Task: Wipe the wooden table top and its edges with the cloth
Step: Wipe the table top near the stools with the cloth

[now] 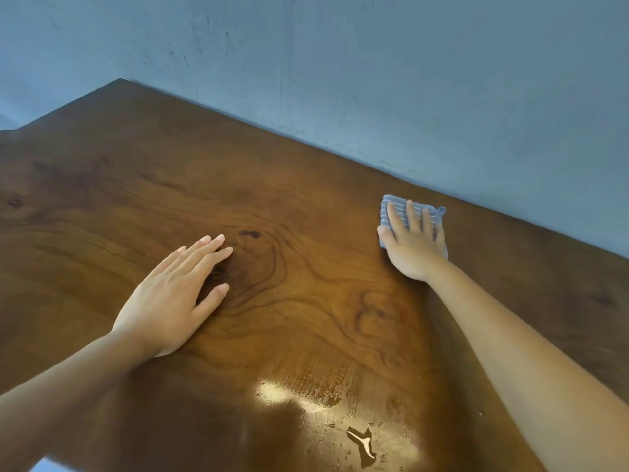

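The glossy brown wooden table top (306, 206) fills most of the view, its far edge running along a wall. A folded blue-grey striped cloth (391, 207) lies flat near that far edge on the right. My right hand (413, 241) presses down on the cloth, palm flat and fingers spread over it, so most of the cloth is hidden. My left hand (173, 298) rests flat on the bare wood left of centre, fingers together, holding nothing.
A blue-grey wall (374, 63) stands directly behind the table's far edge. The table's far left corner (121, 80) shows at upper left. A wet shiny patch with a small puddle (362, 441) sits on the near part of the top.
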`<state>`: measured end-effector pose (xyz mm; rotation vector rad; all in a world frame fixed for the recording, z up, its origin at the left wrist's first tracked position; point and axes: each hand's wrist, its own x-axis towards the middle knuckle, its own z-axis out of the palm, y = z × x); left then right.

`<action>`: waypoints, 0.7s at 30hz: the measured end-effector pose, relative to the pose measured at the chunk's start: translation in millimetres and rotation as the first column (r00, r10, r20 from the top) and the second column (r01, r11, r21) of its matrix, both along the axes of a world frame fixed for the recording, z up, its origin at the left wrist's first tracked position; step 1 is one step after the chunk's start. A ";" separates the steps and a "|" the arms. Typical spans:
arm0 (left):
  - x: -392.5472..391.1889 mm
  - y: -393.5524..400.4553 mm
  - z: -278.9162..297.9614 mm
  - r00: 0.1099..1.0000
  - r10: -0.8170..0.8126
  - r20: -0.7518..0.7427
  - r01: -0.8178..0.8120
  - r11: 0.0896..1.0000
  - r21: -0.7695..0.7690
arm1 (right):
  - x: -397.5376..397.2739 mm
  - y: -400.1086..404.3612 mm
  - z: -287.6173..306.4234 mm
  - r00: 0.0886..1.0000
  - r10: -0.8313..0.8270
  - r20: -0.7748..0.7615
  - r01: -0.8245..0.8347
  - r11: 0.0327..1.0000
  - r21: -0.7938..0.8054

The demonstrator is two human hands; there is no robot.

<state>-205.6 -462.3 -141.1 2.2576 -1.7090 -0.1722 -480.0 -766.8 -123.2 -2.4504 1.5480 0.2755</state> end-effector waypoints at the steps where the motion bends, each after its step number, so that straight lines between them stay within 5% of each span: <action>1: -1.2 -0.4 -0.5 1.000 -0.002 -0.001 0.002 1.000 -0.002 | -7.6 17.7 -0.9 1.000 0.029 -0.002 -0.029 1.000 0.002; 5: -2.1 1.6 -0.1 1.000 -0.009 -0.006 0.009 1.000 0.006 | -44.9 72.1 -3.2 0.977 0.213 -0.007 -0.213 0.977 -0.008; 10: -2.3 -0.6 -1.5 1.000 -0.023 -0.002 0.023 1.000 0.009 | -73.1 45.7 0.9 0.939 0.345 0.007 -0.345 0.938 0.048; 16: -1.1 -0.9 -3.8 1.000 -0.016 0.000 0.016 1.000 -0.005 | -67.5 -17.6 -0.1 0.999 0.012 -0.036 -0.012 1.000 -0.004; 21: 0.4 -0.9 -4.6 1.000 -0.025 -0.007 0.025 1.000 0.003 | -45.0 4.5 0.3 0.975 -0.220 -0.040 0.221 0.975 0.013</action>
